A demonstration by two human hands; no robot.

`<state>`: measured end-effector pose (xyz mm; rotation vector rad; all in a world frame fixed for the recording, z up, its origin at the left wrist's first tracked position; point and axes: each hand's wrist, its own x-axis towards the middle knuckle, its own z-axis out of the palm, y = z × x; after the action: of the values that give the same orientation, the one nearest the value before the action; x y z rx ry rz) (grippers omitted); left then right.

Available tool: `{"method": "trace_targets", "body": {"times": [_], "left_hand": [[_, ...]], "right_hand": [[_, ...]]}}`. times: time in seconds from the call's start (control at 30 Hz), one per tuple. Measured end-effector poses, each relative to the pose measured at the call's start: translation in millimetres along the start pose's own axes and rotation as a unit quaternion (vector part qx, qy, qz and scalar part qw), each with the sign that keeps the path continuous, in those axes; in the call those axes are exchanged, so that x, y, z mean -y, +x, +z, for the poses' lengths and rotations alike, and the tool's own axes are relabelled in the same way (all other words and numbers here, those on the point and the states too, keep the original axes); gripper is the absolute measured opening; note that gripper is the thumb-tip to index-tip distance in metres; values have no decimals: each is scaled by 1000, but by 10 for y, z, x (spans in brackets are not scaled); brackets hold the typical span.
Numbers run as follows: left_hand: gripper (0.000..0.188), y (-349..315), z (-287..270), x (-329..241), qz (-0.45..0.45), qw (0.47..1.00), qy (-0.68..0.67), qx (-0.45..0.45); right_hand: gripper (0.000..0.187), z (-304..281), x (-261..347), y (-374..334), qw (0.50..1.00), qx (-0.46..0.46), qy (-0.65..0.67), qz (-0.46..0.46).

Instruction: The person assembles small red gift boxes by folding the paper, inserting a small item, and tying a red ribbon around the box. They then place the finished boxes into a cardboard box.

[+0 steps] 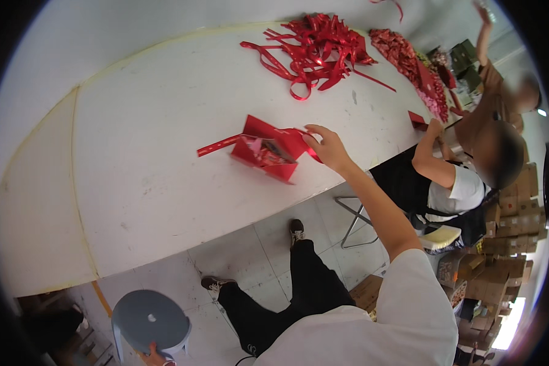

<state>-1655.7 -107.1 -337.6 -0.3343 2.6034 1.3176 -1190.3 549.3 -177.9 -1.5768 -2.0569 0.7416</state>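
My right hand [328, 146] reaches over the white table with its fingers closed on a shiny red ribbon. That ribbon joins an opened red paper box [268, 168], slightly blurred, with small pink and red wrapped pieces inside. The ribbon's other end [216, 146] sticks out to the left of the box. Down at the lower left, my left hand [154, 355] grips the near edge of a round grey stool [151, 317]; part of this hand is cut off by the picture's lower edge.
A heap of red ribbons [323, 52] lies at the table's far side. Right of it are piles of red packets [402, 55]. Two people sit or stand along the right, one handling a small red box [417, 121]. Cardboard boxes [506, 244] are stacked behind them.
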Motion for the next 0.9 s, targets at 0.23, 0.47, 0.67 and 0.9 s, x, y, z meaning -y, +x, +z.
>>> {"method": "trace_targets", "body": {"times": [0.23, 0.47, 0.67, 0.9], "left_hand": [[85, -1446, 1066, 69, -63, 978, -43, 192], [83, -3120, 3494, -586, -117, 865, 34, 488], [72, -3526, 4489, -690, 104, 797, 193, 562], [69, -3410, 4765, -513, 83, 808, 272, 516]], "right_hand": [[31, -618, -803, 135, 972, -91, 215, -3], [35, -1137, -1571, -734, 920, -212, 266, 195], [31, -1988, -1921, -1266, 808, -529, 179, 190], [26, -1427, -1791, -642, 907, -342, 224, 104]]}}
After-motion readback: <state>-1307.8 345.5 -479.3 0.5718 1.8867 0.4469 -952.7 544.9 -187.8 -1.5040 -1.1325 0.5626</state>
